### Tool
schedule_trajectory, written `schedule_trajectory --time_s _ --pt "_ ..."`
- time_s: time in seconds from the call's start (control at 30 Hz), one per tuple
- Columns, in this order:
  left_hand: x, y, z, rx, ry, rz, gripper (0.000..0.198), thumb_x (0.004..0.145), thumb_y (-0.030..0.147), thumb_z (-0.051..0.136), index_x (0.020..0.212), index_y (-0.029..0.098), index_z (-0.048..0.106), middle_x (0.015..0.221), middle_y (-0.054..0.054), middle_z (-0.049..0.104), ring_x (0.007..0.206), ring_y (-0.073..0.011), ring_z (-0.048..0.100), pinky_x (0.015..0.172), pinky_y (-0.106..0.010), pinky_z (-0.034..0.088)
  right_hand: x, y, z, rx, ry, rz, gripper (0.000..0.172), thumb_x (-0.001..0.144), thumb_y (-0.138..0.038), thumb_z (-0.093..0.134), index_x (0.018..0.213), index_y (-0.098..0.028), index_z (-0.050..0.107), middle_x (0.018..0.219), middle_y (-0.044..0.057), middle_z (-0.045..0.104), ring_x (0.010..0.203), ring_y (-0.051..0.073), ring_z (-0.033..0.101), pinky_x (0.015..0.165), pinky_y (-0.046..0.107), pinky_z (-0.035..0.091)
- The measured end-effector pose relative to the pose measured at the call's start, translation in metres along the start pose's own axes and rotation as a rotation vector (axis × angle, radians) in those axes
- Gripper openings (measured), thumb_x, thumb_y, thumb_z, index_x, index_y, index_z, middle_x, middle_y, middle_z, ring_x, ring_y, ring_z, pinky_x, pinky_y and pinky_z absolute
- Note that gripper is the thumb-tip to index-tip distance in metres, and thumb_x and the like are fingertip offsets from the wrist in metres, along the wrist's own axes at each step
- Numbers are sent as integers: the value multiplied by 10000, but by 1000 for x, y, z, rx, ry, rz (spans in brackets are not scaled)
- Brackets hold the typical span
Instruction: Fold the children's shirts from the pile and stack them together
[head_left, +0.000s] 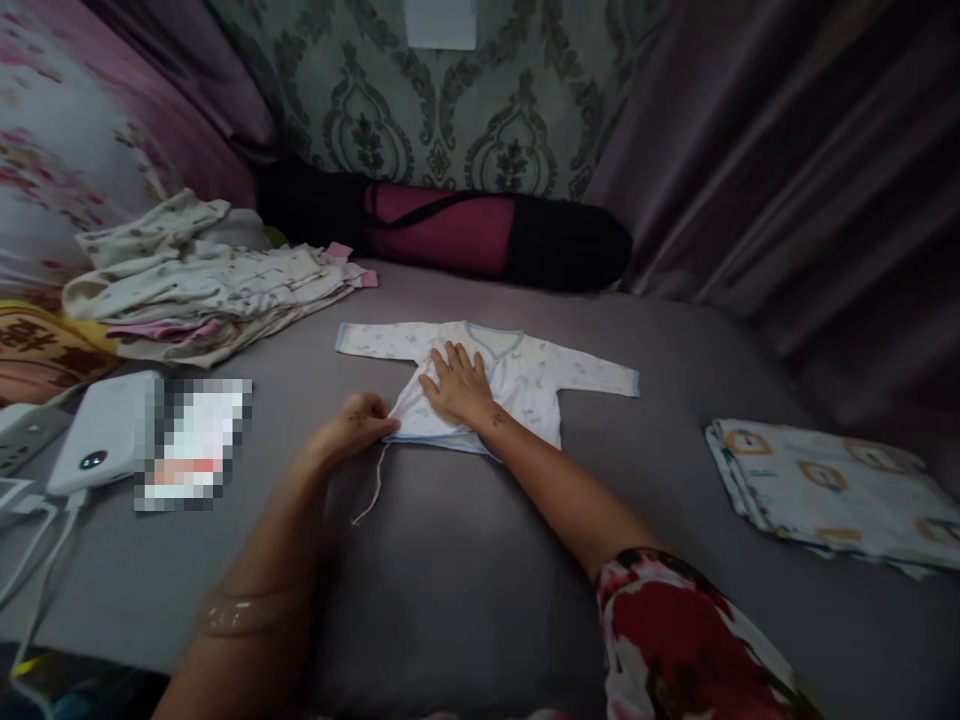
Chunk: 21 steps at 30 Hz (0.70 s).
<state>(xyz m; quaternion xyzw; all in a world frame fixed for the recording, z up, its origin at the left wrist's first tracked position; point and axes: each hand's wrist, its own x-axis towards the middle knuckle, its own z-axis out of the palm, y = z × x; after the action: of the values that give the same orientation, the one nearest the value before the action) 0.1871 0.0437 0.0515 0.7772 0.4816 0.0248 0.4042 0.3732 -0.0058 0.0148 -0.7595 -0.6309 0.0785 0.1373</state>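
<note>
A small white baby shirt (525, 390) with a faint print and blue trim lies spread on the grey bed sheet (465, 560), its sleeves stretched out to both sides. My left hand (358, 425) pinches the shirt's lower left corner between thumb and fingers. From that corner a thin white tie string trails down onto the sheet. Flat on the shirt's front rests my right hand (459, 388), palm down with the fingers spread. It covers part of the chest, and my right forearm crosses over the hem.
A heap of baby clothes (225, 285) lies at the left. Below it are a white power bank (109, 430) with cables and a pixelated, blurred-out item (196, 445). Folded printed cloth (832, 490) sits at right. A long black and maroon bag (450, 230) lies along the wall.
</note>
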Motion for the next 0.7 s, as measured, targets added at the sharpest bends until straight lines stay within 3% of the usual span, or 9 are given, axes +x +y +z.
schedule_trajectory --time_s 0.1,0.17,0.23,0.3,0.4,0.5,0.7 --pt "0 4 -1 43 54 19 250 631 370 632 770 173 566 626 23 557 586 -135 505 518 -234 364 4 2 -14 122 -62 -11 627 988 -495 325 1509 -147 315 1600 137 216 1481 285 142 1181 521 57" --pt "0 9 2 68 151 87 239 668 347 610 827 174 568 658 18 562 612 -140 521 537 -237 385 4 9 -33 257 -72 10 572 1012 -445 283 1504 -155 323 1586 110 270 1467 225 212 1184 434 150" --pt "0 16 9 73 249 235 228 722 338 576 885 178 578 698 11 560 644 -139 523 577 -244 408 -2 26 -55 361 43 77 503 1028 -342 260 1475 -138 368 1542 101 371 1414 154 332 1138 303 263" --pt "-2 26 19 65 271 423 217 772 338 550 916 183 595 756 -5 580 692 -140 536 644 -256 438 -18 50 -73 399 180 145 438 1005 -272 349 1407 -140 459 1434 96 518 1309 136 473 1060 244 350" --pt "-5 40 36 89 129 655 213 824 333 531 951 189 623 875 -41 634 802 -158 573 743 -285 466 -57 89 -85 414 195 208 308 952 -212 442 1183 -149 637 1133 73 705 1071 156 631 931 250 444" --pt "-3 52 48 155 5 770 214 847 294 513 1000 191 623 974 -68 654 867 -175 583 789 -309 477 -97 115 -81 451 151 263 266 912 -145 465 1083 -139 669 980 61 733 919 152 665 839 246 475" --pt "9 66 52 370 -215 869 328 830 174 444 1122 165 595 908 -65 624 805 -163 576 764 -289 470 -144 123 -69 497 150 293 224 900 -167 496 1048 -149 662 967 59 719 885 154 654 823 260 479"
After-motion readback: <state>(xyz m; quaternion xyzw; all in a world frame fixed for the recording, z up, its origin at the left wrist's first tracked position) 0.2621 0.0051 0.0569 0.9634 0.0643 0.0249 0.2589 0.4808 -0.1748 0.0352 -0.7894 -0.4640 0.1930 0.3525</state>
